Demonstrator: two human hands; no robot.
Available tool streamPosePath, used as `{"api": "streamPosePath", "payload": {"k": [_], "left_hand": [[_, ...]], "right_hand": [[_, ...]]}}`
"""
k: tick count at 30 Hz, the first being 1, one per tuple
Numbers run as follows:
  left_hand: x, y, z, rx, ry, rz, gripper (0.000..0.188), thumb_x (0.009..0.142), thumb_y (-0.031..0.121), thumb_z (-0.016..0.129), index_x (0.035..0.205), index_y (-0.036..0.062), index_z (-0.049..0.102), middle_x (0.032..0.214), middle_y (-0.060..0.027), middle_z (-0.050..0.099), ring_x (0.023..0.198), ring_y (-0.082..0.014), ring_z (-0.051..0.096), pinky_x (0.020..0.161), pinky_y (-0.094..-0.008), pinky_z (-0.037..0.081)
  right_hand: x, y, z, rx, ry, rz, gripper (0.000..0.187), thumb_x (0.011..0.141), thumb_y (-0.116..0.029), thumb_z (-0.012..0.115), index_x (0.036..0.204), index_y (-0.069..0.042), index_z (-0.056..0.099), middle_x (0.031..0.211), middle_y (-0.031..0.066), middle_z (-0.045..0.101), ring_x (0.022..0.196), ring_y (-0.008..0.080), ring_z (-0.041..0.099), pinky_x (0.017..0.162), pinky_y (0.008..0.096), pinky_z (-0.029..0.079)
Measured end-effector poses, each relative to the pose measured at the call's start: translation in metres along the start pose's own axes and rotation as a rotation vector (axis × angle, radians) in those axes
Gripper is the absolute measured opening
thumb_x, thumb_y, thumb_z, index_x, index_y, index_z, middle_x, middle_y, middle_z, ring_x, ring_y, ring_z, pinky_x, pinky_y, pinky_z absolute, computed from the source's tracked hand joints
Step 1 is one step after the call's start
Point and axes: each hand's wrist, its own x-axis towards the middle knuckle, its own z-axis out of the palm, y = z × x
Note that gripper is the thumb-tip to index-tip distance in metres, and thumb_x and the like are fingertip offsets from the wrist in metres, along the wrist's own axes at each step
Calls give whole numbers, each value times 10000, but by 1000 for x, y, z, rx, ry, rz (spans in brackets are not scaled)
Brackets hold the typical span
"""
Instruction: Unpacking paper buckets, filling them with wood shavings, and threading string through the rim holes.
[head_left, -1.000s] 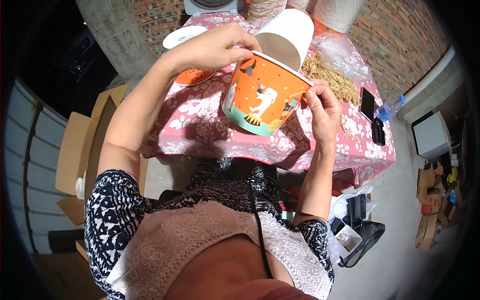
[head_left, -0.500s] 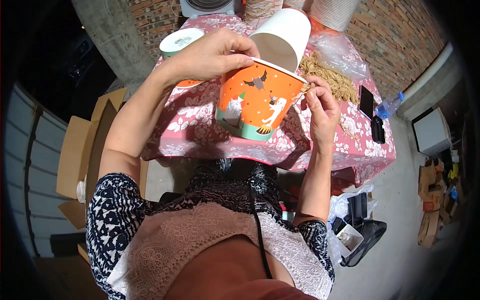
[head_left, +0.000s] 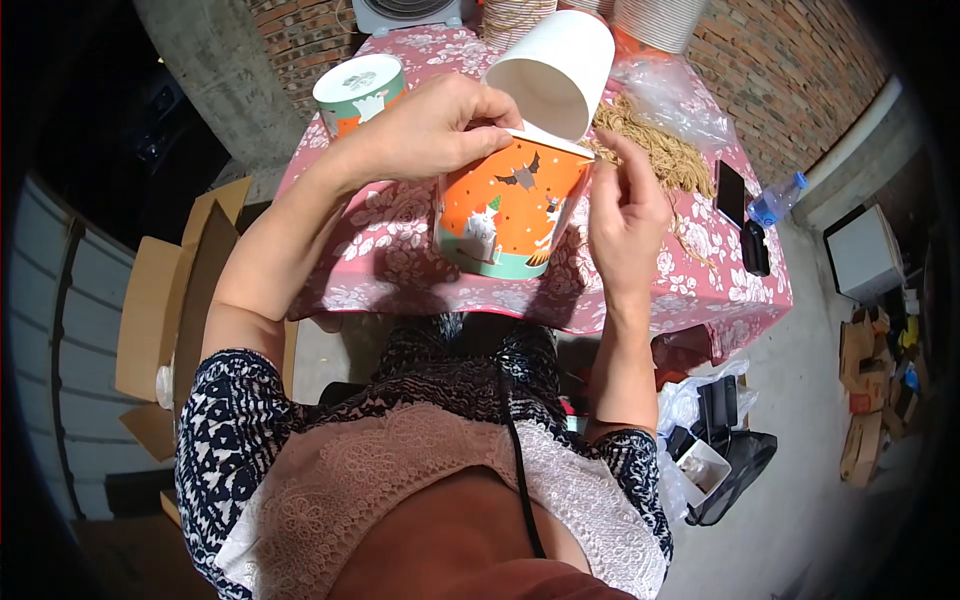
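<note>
An orange paper bucket point(head_left: 515, 205) with a mint-green base, a bat and white figures stands tilted in front of me. My left hand point(head_left: 445, 125) pinches its rim at the upper left, fingers partly inside. My right hand point(head_left: 628, 205) is at the right end of the rim, thumb and index finger on either side of it; whether a cord is between them is hidden. Just behind, a white paper bucket point(head_left: 575, 70) lies on its side, mouth toward me. A bundle of tan cords point(head_left: 660, 150) lies beyond my right hand.
An upturned bucket point(head_left: 360, 85) stands at the far left of the flowered tablecloth point(head_left: 370, 245). Bucket stacks point(head_left: 660, 20) and a fan point(head_left: 412, 12) are at the back. A clear plastic bag point(head_left: 680, 100), phone point(head_left: 731, 193), black case point(head_left: 756, 248) and bottle point(head_left: 777, 200) lie right. Cardboard boxes point(head_left: 150, 320) flank the table.
The orange bucket has turned, its bat shifting right and its right-hand figure toward the edge. My right hand has moved left and up against the rim; the cord it pinched is no longer visible.
</note>
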Motion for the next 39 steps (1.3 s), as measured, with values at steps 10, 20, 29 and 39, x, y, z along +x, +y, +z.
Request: {"api": "streamPosePath", "payload": {"k": [10,20,29,39], "left_hand": [[-10,11,18,374,172,254,118,857,51,575,934,-8,642,761,-117,627,739,-265,624,850,-373,487],[-34,-10,48,366,339,442,110,792,-1,579,894,16,615,736,-117,605,736,-315,618,850,-439,472],[-49,-3,52,212,157,192,51,809,50,615,842,13,608,778,-99,629,693,-308,620,647,-391,489],[-41,-10,55,164,147,184,65,847,96,609,826,34,614,684,-97,615,605,-288,620,567,-377,482]], "right_hand": [[-1,1,0,10,-228,60,261,790,-90,694,1019,13,622,663,51,518,567,103,454,526,280,392],[-27,14,9,-2,-246,5,244,798,-61,710,998,-8,581,711,79,515,563,153,480,540,298,414],[-43,15,19,-144,-228,-211,277,761,8,697,992,-11,545,768,117,502,587,230,546,536,355,441],[-39,15,13,-57,-312,-154,331,768,18,691,1055,-14,528,853,136,540,666,246,579,597,358,466]]}}
